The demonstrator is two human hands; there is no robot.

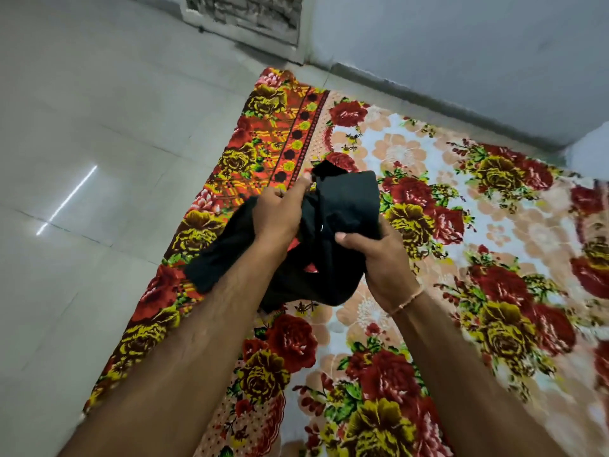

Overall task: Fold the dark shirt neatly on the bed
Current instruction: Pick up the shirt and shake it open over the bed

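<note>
Forearms: nearest the lens, both reach from 6 o'clock toward the frame's middle.
Dark shirt (342, 206): bunched, held up over the floral bed cover (494, 225), not yet laid flat.
Left hand (280, 209): closed on cloth at the bundle's 10 o'clock edge.
Right hand (379, 255): closed, thumb on top, at its 5 o'clock side.
Long axis: roughly 8 to 2 o'clock; collar or hem end cannot be told.
Doing it well: probably find the shoulder seams, shake the cloth open, spread it smooth on the cover before any fold.
Floor tiles (82, 159): at 9 o'clock.
</note>
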